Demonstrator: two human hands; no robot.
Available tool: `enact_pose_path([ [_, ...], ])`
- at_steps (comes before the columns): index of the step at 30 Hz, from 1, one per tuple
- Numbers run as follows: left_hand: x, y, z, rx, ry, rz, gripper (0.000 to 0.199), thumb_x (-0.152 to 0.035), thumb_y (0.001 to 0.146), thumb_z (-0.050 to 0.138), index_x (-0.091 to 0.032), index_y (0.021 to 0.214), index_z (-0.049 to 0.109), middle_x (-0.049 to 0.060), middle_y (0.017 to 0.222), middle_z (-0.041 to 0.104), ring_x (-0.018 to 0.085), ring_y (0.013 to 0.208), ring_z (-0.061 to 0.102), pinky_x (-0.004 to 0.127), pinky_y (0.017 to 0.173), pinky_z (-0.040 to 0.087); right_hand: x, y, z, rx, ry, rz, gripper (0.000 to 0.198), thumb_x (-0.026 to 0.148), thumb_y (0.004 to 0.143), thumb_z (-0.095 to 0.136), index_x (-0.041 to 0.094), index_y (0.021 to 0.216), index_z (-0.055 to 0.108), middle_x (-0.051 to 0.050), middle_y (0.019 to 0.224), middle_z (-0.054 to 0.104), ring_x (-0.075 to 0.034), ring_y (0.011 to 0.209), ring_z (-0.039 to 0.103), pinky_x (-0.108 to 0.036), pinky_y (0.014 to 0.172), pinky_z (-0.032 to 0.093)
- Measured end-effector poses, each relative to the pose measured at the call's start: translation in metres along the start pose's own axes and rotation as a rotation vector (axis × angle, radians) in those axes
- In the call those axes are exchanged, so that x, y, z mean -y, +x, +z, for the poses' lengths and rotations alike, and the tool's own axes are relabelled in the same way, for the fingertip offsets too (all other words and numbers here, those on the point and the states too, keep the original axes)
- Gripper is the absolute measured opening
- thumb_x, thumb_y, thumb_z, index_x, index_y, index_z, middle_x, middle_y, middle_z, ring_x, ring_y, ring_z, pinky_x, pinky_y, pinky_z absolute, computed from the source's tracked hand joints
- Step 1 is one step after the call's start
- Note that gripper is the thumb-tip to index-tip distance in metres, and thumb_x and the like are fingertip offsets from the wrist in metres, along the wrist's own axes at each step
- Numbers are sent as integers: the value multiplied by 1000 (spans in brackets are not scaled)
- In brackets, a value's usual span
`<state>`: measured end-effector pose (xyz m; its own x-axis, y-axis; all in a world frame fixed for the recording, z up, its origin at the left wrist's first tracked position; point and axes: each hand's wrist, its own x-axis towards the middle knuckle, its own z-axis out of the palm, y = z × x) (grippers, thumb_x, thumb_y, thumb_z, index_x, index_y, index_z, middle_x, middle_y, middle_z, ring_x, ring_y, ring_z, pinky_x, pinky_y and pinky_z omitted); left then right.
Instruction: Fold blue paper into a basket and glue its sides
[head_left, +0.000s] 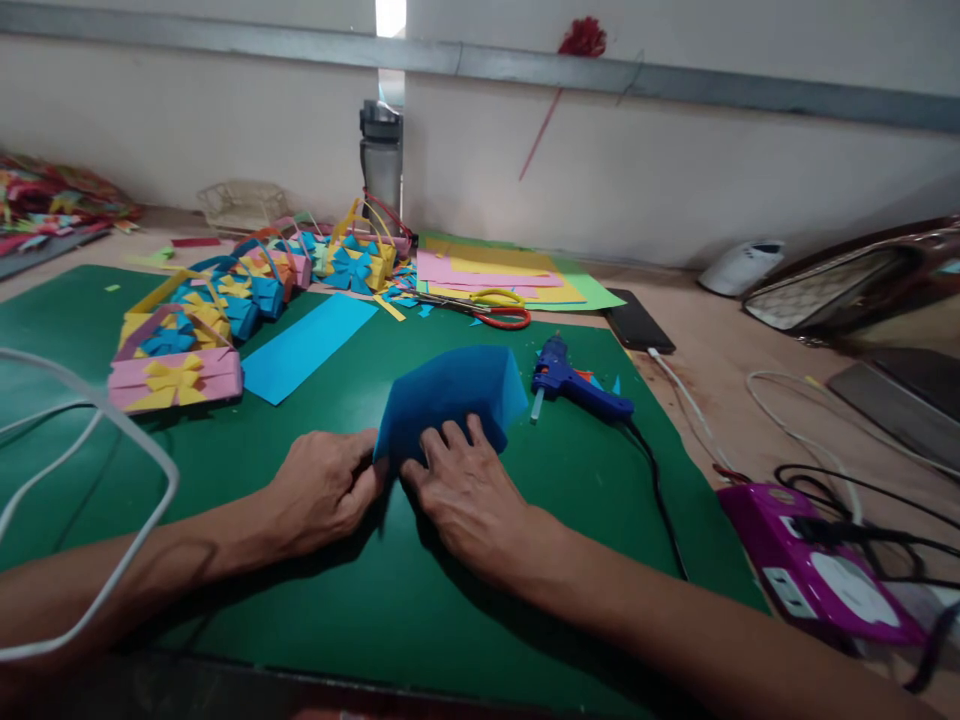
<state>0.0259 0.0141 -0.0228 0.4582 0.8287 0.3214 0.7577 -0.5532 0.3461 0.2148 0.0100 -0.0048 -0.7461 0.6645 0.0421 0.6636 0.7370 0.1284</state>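
White cable [161,470] is looping over the left edge of the frame, closest to the camera. At the centre, a folded sheet of blue paper [446,395] is standing up from a green mat [322,635], its right end bending back. Reaching from the lower left, the left hand [322,490] is pinching the sheet's lower left corner between thumb and fingers. Reaching from the lower right, the right hand [472,505] is laying spread fingers against the sheet's near face; whether its thumb is also gripping, I cannot tell. Just right of the sheet, a blue glue gun [562,380] is lying on the mat, its black cord [661,490] trailing downward. Left of centre, a flat blue strip [311,348] is lying beside small paper baskets [266,297] with bows. Above the centre, scissors [459,303] are resting by stacked coloured sheets [502,265]. At the lower right, a purple socket box [810,570] is sitting beside the mat, holding a black plug [821,530]
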Motion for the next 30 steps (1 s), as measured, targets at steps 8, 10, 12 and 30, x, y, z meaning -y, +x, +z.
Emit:
enact_pose_path([
  [8, -4, 1, -3, 77, -85, -59, 25, -27, 84, 37, -19, 61, 43, -3, 48, 42, 11, 43, 34, 25, 49, 21, 6, -18, -10, -23, -42, -76, 36, 15, 86, 44, 13, 121, 53, -16, 103, 61, -32, 99, 55, -58, 90, 34],
  [10, -5, 1, -4, 114, -96, -78, 26, -29, 85, 36, -19, 63, 44, -3, 49, 45, 11, 45, 38, 25, 50, 22, 4, -21, -12, -31, -59, -114, 32, 14, 84, 46, 11, 114, 57, -16, 97, 63, -30, 92, 58, -51, 84, 41],
  [12, -5, 2, -4, 131, -101, -85, 27, -31, 86, 35, -19, 64, 45, -2, 51, 47, 12, 46, 40, 25, 51, 24, 0, -24, -12, -60, -101, -144, 28, 12, 84, 46, 8, 108, 60, -16, 94, 65, -27, 87, 60, -43, 77, 46],
  [30, -5, 4, -11, 128, -418, -103, 31, -38, 90, 32, -19, 67, 42, -4, 54, 40, 13, 51, 39, 26, 55, 29, -11, -11, -7, -199, -418, -97, 21, -2, 72, 43, 7, 70, 61, -11, 59, 60, -21, 51, 54, -33, 48, 39],
])
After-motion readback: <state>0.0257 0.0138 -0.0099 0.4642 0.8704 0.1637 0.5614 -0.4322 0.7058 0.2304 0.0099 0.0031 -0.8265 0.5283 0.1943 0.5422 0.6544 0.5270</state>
